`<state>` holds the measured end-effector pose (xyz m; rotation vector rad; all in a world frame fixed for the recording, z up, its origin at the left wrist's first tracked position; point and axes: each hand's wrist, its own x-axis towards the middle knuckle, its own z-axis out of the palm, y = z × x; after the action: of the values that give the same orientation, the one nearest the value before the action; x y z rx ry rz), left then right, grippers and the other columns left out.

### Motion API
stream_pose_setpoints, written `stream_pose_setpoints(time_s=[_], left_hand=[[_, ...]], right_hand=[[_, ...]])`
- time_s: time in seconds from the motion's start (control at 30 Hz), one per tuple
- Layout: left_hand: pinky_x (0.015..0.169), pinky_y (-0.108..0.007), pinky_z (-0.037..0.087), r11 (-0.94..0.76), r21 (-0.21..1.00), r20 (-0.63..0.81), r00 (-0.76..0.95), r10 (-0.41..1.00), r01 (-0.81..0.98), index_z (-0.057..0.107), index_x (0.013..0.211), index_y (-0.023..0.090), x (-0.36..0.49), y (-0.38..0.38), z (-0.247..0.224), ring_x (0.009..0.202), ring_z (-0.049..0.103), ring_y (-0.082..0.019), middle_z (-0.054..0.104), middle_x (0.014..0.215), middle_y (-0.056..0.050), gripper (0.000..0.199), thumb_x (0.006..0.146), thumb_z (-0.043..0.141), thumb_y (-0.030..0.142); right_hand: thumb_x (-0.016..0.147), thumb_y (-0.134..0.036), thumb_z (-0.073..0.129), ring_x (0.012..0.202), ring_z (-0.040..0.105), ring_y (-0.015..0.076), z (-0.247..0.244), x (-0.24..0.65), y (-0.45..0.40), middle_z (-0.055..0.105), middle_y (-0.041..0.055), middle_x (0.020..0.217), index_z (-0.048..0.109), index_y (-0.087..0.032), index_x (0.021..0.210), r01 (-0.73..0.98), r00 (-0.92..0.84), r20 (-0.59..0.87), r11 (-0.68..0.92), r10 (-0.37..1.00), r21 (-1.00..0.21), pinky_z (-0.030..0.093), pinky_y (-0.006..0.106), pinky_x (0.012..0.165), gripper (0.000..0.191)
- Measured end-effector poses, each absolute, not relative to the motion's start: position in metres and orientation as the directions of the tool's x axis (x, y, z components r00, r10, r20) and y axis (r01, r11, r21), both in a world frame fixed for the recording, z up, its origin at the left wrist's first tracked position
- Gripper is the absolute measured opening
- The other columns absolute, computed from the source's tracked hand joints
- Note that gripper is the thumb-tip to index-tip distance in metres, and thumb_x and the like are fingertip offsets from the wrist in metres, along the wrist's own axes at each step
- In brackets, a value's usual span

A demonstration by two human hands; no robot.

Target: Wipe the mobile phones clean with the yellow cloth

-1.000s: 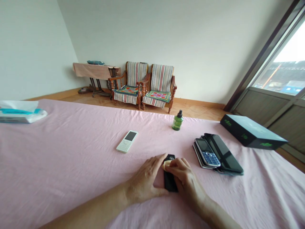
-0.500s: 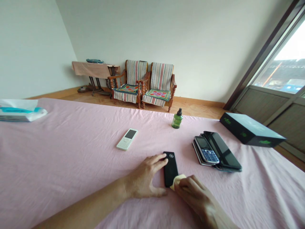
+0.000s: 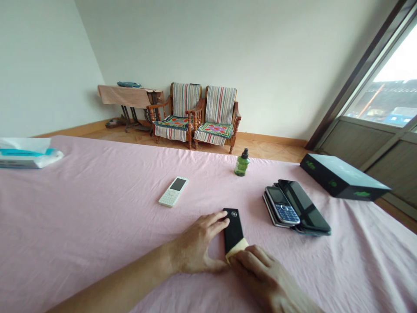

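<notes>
A black mobile phone lies back side up on the pink cloth, its round camera lens at the far end. My left hand steadies it, fingertips on its upper left edge and thumb near its lower corner. In my right hand a pale yellow cloth is pinched; it covers the phone's near end and presses on it. To the left of the phone rests a white keypad phone, screen up. On the right, a dark keypad phone lies stacked with other phones beside a larger black glossy device.
A green spray bottle stands near the far table edge. A black box occupies the far right, a tissue pack the far left. Beyond the pink-covered table are two wooden chairs and a draped sewing table.
My right hand has moved slightly left with the yellow cloth, which now spreads across the phone's near end. My left hand has stayed in nearly the same place.
</notes>
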<state>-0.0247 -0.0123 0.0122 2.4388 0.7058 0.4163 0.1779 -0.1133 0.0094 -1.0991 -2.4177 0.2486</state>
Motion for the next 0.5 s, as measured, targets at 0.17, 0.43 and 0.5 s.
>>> stream_pose_setpoints(time_s=[0.17, 0.43, 0.5], left_hand=[[0.109, -0.05, 0.034, -0.714, 0.572, 0.142, 0.809, 0.571, 0.403, 0.044, 0.14, 0.019, -0.026, -0.013, 0.01, 0.135, 0.038, -0.033, 0.038, 0.149, -0.015, 0.088, 0.065, 0.08, 0.047], [0.109, -0.048, 0.035, -0.706, 0.568, 0.157, 0.786, 0.598, 0.423, 0.046, 0.138, 0.017, -0.023, -0.017, 0.011, 0.134, 0.038, -0.031, 0.04, 0.147, -0.015, 0.075, 0.075, 0.074, 0.047], [0.109, -0.048, 0.035, -0.698, 0.576, 0.158, 0.781, 0.605, 0.425, 0.046, 0.138, 0.019, -0.023, -0.017, 0.01, 0.134, 0.039, -0.032, 0.04, 0.147, -0.014, 0.075, 0.074, 0.075, 0.046]], right_hand=[[0.096, -0.017, 0.042, 0.08, 0.061, 0.0191, -0.012, 0.196, -0.122, 0.066, 0.006, 0.089, 0.064, -0.027, 0.108, 0.677, -0.386, 0.453, 0.581, 0.803, -0.453, 0.054, 0.028, 0.067, 0.026], [0.09, -0.01, 0.044, 0.083, 0.063, 0.0164, -0.017, 0.188, -0.11, 0.06, 0.006, 0.091, 0.066, -0.026, 0.112, 0.659, -0.207, 0.443, 0.459, 0.872, -0.595, 0.054, 0.024, 0.071, 0.036], [0.086, -0.006, 0.043, 0.08, 0.062, 0.0164, -0.017, 0.185, -0.099, 0.061, 0.0059, 0.088, 0.07, -0.025, 0.107, 0.678, -0.164, 0.429, 0.418, 0.888, -0.605, 0.053, 0.024, 0.068, 0.039]])
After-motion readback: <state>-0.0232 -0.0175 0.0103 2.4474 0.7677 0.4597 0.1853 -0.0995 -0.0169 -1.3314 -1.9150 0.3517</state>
